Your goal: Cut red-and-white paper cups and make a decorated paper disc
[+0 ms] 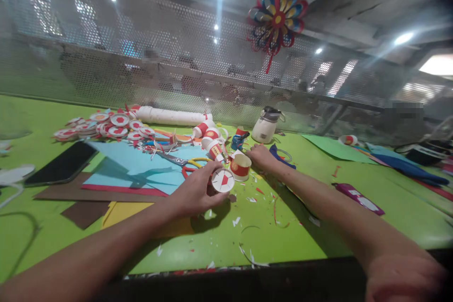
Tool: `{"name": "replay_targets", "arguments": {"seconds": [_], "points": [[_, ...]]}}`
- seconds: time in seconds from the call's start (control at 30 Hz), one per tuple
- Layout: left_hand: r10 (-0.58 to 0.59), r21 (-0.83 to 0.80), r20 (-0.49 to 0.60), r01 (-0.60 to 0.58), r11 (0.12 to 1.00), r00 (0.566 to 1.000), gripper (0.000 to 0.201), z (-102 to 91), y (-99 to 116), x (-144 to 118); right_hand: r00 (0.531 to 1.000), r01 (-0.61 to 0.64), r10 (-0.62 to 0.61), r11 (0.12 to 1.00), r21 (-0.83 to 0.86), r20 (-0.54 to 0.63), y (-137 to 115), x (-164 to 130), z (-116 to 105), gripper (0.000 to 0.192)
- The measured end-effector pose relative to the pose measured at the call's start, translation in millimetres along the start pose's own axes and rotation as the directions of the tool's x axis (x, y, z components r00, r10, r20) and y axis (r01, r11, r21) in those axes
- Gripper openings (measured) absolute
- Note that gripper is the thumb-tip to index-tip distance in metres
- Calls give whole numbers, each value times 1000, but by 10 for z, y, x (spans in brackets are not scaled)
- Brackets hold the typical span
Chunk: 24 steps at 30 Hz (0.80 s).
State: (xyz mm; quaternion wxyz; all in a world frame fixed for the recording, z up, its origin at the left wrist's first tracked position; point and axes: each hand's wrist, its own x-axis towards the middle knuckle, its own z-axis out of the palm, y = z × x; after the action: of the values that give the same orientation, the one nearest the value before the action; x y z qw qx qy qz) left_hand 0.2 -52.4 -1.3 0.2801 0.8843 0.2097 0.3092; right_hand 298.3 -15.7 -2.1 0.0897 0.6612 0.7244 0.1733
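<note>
Between the thumb and fingers of my left hand (203, 188) is a round white paper disc (223, 180), with a red patch in its middle and short dark marks around it. My right hand (261, 156) rests low on the table beyond a cut red-and-white paper cup (240, 167); its fingertips are partly hidden, so I cannot see whether they grip anything. Beside it stands a small blue object (239, 140). Scissors (187, 163) with yellow and red handles lie left of the cups, close to my left hand. More paper cups (212, 138) lie just behind them.
Blue paper sheets (138, 165) and a black phone (62, 163) lie to the left, a heap of decorated discs (116, 125) behind them. A white kettle-like jug (265, 125) stands at the back. On the right is a purple packet (359, 199). Paper scraps litter the green table (290, 240).
</note>
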Motion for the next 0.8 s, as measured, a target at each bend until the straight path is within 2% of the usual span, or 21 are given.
{"name": "replay_targets", "arguments": {"seconds": [0.1,0.17,0.27,0.37,0.5,0.57,0.6,0.63,0.7,0.73,0.77,0.8], "points": [[2,1,3,-2,1000,1000,48,-4,14,1,999,-12,14,998,61,-44,59,7,18,19],[10,-5,-4,-10,1000,1000,49,-10,19,3,991,-56,69,991,122,-111,111,-4,11,17],[26,-6,-19,-26,1000,999,51,-16,16,6,944,-146,211,957,250,-254,174,-59,-20,21],[33,0,-17,-33,999,999,56,-17,4,6,834,-214,393,878,428,-387,190,-172,-58,21],[64,4,-22,-64,998,998,59,-8,-9,5,672,-204,580,742,639,-459,131,-364,-152,23],[65,1,-16,-65,998,998,56,1,-10,6,615,-121,639,655,745,-462,62,-449,-257,22],[57,-1,-9,-57,998,998,55,6,-11,7,577,11,689,531,847,-439,13,-486,-326,19],[43,-5,0,-43,999,999,54,10,-12,9,573,154,715,386,909,-401,-46,-518,-400,16],[14,-10,22,-14,1000,1000,53,18,-21,14,609,335,718,153,930,-338,-191,-575,-553,14],[7,-9,31,-6,1000,999,51,21,-29,17,641,382,700,63,922,-314,-273,-602,-621,15],[5,-3,43,-5,1000,999,50,22,-39,19,699,396,656,-22,918,-285,-357,-631,-681,18],[9,10,57,-10,1000,998,48,21,-49,22,740,403,615,-77,912,-275,-439,-663,-730,21]]}}
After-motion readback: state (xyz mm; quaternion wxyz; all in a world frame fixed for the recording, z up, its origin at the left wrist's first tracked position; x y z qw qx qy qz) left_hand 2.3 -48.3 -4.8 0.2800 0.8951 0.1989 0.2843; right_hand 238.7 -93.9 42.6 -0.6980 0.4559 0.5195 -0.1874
